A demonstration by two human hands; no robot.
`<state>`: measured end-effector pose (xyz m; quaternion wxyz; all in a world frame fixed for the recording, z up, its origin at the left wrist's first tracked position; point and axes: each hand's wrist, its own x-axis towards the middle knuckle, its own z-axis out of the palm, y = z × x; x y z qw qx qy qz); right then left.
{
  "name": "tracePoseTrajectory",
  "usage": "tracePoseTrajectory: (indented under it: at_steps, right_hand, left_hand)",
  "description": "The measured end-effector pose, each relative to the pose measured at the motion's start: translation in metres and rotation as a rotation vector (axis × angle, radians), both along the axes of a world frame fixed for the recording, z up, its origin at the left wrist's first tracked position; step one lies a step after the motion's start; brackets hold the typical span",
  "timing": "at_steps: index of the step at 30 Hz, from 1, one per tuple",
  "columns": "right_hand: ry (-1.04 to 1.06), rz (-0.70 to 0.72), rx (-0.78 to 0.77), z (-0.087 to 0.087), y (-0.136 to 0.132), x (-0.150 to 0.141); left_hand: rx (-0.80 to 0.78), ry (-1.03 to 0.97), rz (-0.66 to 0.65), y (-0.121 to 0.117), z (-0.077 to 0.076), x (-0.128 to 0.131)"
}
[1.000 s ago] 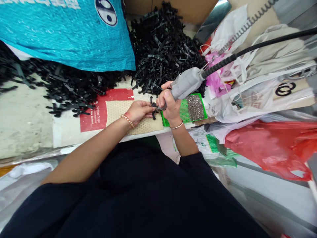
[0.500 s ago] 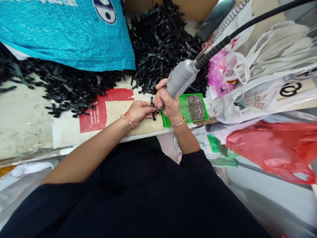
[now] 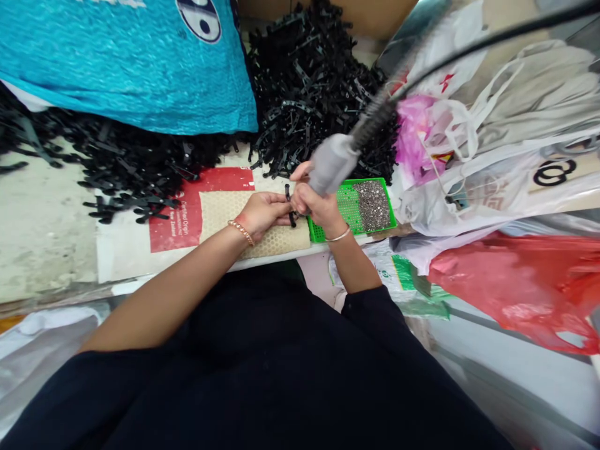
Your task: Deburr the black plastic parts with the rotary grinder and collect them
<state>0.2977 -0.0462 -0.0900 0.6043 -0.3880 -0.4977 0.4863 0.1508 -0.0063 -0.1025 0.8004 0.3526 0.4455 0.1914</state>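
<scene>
My left hand point(image 3: 265, 212) pinches a small black plastic part point(image 3: 287, 190) above the tan dimpled mat point(image 3: 220, 206). Wrapped round a grey electric screwdriver point(image 3: 334, 164) is my right hand point(image 3: 313, 199), its fingers closed on the lower body. The screwdriver leans up and to the right, blurred by motion, and its tip is hidden behind my right fingers, close against the black part. Just right of my hands lies a green perforated tray point(image 3: 347, 206) with small metal screws point(image 3: 374, 205) heaped in its right side.
Piles of black plastic parts point(image 3: 314, 94) lie at the back and left, partly under a blue woven bag point(image 3: 126, 69). A black cable point(image 3: 487, 42) runs up right from the screwdriver. Plastic bags crowd the right, including a red bag point(image 3: 515, 281).
The screwdriver's upper end has swung down and left, and its cable with it. My left hand keeps its hold on the black part in nearly the same place.
</scene>
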Motion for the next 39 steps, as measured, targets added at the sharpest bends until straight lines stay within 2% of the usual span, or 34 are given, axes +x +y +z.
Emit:
tracePoseTrajectory:
  at_steps: [3,5,8,12,16,20,25,28,33,39]
  right_hand:
    - [-0.012,-0.093,0.037,0.022,-0.015,0.013]
    - [-0.080,-0.187,0.000,0.035,-0.021,0.023]
    - [-0.108,-0.318,-0.034,0.041,-0.020,0.031]
    - [-0.051,-0.410,0.011,0.032,-0.015,0.029]
    - [-0.152,-0.439,-0.024,0.032,-0.023,0.031]
    - [-0.212,-0.470,-0.079,0.033,-0.029,0.046]
    - [-0.034,-0.634,0.061,0.014,-0.019,0.068]
    - [-0.016,-0.710,0.039,0.002,-0.014,0.072]
    - [-0.046,-0.664,-0.051,-0.012,-0.012,0.065]
    - [-0.044,-0.661,-0.021,-0.014,-0.010,0.064]
  left_hand:
    - [-0.002,0.021,0.002,0.000,-0.001,-0.001]
    - [0.004,0.029,0.001,0.001,-0.002,-0.001]
    - [0.012,0.038,-0.011,0.001,-0.004,-0.001]
    - [0.027,0.040,-0.004,0.000,-0.003,-0.001]
    - [0.030,0.028,-0.004,-0.001,-0.002,-0.001]
    - [0.035,0.047,-0.028,0.000,-0.002,-0.001]
    - [0.046,0.053,-0.028,0.000,-0.003,-0.001]
    - [0.037,0.061,-0.024,0.000,-0.001,-0.001]
    - [0.032,0.067,-0.002,-0.001,0.002,0.001]
    - [0.031,0.071,0.007,-0.002,0.004,0.001]
